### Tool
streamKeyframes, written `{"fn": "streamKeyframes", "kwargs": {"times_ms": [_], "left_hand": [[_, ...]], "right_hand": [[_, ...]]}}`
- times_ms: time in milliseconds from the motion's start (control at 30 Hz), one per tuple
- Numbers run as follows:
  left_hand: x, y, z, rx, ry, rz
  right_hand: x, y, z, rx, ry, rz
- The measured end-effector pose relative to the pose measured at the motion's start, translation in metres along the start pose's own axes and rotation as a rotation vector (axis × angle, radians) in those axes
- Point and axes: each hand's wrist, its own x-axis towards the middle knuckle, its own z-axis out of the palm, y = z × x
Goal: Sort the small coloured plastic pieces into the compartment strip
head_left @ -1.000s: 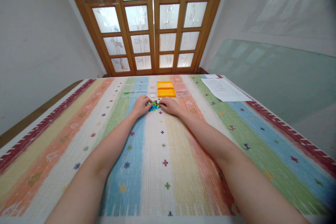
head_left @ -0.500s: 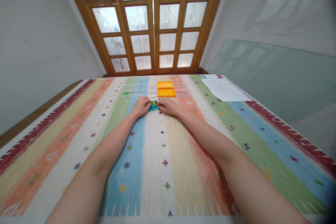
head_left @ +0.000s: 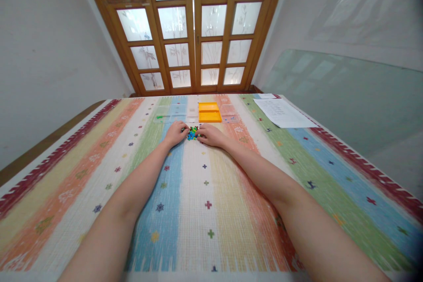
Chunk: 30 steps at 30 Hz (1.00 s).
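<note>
A small heap of tiny blue, green, yellow and dark red pieces (head_left: 192, 134) lies on the striped tablecloth between my hands; the pieces are too small to name. At its left edge is my left hand (head_left: 176, 133), fingers curled in and the fingertips close together, with a dark green speck by them. From the right, my right hand (head_left: 212, 135) reaches the heap with bent, closed fingers touching its edge. Whatever either hand pinches is too small to make out. Just beyond the hands stands an open yellow case (head_left: 210, 117).
A clear plastic box (head_left: 171, 120) with a green piece (head_left: 160, 117) sits left of the yellow case. To its right is another clear tray (head_left: 230, 114) holding a few small bits. Printed paper (head_left: 282, 113) lies at the far right. A wooden glazed door (head_left: 194, 44) is behind the table.
My hands have drawn slightly apart, and more of the heap shows between them. A yellow piece that was between the fingertips no longer stands out there.
</note>
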Motion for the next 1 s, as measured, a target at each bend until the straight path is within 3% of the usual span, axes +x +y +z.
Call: {"fn": "streamKeyframes", "kwargs": {"times_ms": [133,300,533,767,1000], "left_hand": [[0.0,-0.004,-0.001,0.002,0.025,-0.031],[0.0,-0.018,-0.004,0.017,0.101,-0.172],[-0.001,-0.032,-0.007,-0.062,0.118,-0.27],[-0.003,-0.004,-0.015,-0.209,-0.163,-0.109],[-0.003,0.017,-0.022,-0.189,-0.34,-0.011]], "right_hand": [[0.001,-0.003,-0.002,0.005,-0.02,0.015],[0.002,-0.002,-0.001,0.008,-0.012,0.032],[0.0,0.004,0.006,0.016,0.069,0.072],[-0.005,0.018,-0.001,0.018,0.214,0.219],[-0.02,0.054,-0.018,-0.032,0.439,0.476]]}}
